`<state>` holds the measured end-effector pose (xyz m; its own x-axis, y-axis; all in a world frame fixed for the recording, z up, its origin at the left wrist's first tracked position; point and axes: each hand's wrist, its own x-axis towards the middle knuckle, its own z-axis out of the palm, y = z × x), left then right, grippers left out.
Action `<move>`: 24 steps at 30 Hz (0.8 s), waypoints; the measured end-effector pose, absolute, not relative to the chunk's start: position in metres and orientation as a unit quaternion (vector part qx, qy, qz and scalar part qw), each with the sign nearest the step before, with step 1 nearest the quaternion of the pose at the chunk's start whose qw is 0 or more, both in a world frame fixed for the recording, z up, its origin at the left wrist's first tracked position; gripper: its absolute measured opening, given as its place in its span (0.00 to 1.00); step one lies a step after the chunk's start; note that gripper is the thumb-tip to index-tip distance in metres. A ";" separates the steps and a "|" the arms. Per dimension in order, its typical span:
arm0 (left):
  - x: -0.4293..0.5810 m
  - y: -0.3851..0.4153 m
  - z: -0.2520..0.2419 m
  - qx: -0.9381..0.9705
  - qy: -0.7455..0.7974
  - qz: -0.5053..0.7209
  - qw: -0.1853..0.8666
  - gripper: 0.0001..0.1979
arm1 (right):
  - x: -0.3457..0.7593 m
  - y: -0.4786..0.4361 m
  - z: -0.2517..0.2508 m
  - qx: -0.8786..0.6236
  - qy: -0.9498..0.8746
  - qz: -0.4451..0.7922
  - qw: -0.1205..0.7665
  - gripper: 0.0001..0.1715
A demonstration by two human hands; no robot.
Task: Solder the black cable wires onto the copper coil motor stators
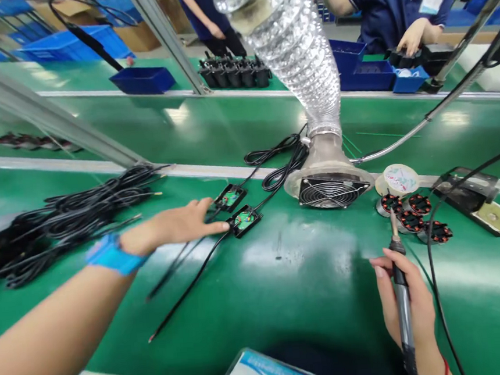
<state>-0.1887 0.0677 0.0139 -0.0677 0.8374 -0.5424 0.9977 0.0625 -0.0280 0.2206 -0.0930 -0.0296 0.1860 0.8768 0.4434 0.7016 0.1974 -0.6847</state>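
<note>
My left hand (183, 222), with a blue band at the wrist, reaches over the green bench with its fingers apart. Its fingertips are beside two small black housings with green circuit boards: the nearer housing (244, 219) and the farther housing (230, 197). Black cables run out of both ends of these. In my right hand (409, 302) is a soldering iron (401, 291), its tip pointing away from me. Just past the tip lie several small motor stators (411, 220) with copper windings. Whether my left fingers touch a housing, I cannot tell.
A fume extractor fan (333, 190) on a silver duct (294, 43) stands at the centre back. Bundled black cables (88, 196) lie at left. At right are a round tin (396, 179) and an iron stand with a sponge (493, 217). Co-workers stand across the bench.
</note>
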 end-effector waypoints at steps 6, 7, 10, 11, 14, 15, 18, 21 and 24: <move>-0.161 0.003 -0.008 0.673 0.706 -0.192 0.110 0.32 | 0.219 -0.096 -0.030 -0.628 -0.626 0.130 0.444 0.16; -0.167 0.011 -0.010 0.673 0.708 -0.176 0.124 0.26 | 0.218 -0.096 -0.030 -0.626 -0.626 0.127 0.447 0.16; -0.192 0.055 0.000 0.670 0.709 -0.109 0.193 0.14 | 0.216 -0.094 -0.031 -0.619 -0.632 0.116 0.452 0.16; -0.201 0.074 0.008 0.670 0.708 -0.092 0.204 0.15 | 0.216 -0.093 -0.032 -0.617 -0.634 0.113 0.452 0.15; -0.220 0.139 0.044 0.680 0.713 -0.040 0.166 0.23 | 0.216 -0.091 -0.035 -0.612 -0.645 0.103 0.445 0.15; -0.223 0.160 0.058 0.681 0.722 -0.014 0.121 0.26 | 0.216 -0.091 -0.037 -0.612 -0.648 0.100 0.442 0.15; -0.225 0.212 0.102 0.651 0.757 0.051 0.020 0.37 | 0.217 -0.091 -0.042 -0.621 -0.649 0.103 0.427 0.15; -0.220 0.239 0.136 0.623 0.772 0.122 -0.039 0.53 | 0.219 -0.092 -0.048 -0.638 -0.633 0.108 0.425 0.15; -0.210 0.242 0.149 0.629 0.762 0.149 -0.033 0.57 | 0.224 -0.091 -0.055 -0.625 -0.644 0.090 0.432 0.15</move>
<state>-0.2102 0.2419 0.1490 -0.2068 0.9489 0.2386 0.9688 0.1646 0.1852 0.2237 -0.0906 -0.0552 0.1534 0.8828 0.4440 0.7275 0.2031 -0.6553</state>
